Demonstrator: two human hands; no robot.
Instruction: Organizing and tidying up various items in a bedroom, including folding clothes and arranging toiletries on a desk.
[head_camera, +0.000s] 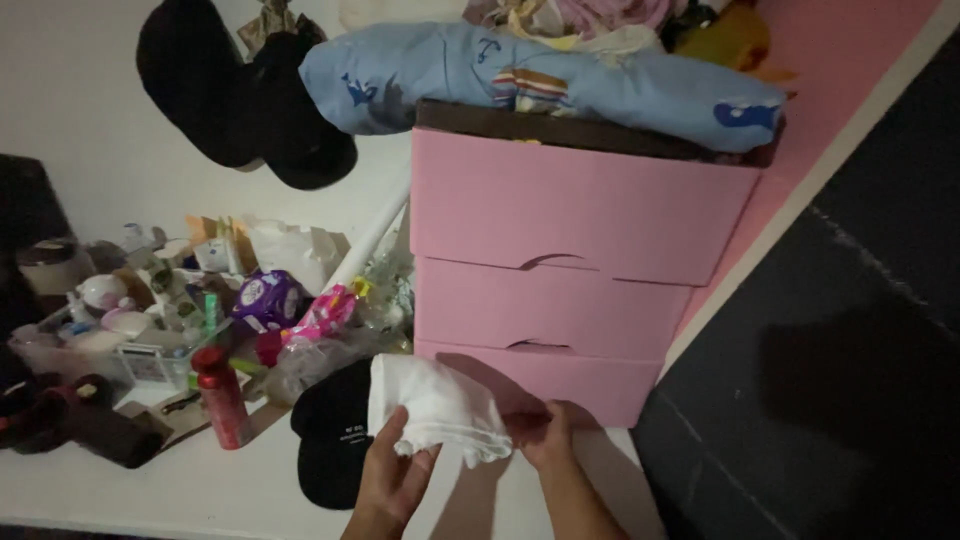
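Observation:
My left hand (392, 478) grips a folded white cloth (432, 405) from below, at the bottom middle of the view. My right hand (546, 436) holds the cloth's right edge, fingers pinched on it. Both hands are just in front of the bottom drawer (600, 385) of a pink three-drawer cabinet (580, 215). All three drawers look closed. A black cap (332, 440) lies on the white surface under my left hand.
A light blue pillow (620, 85) and piled clothes lie on top of the cabinet. To the left are a red bottle (220, 395), a clear bin of toiletries (110, 330), a purple pack (265, 298) and dark hats (240, 95) on the wall. A dark floor lies to the right.

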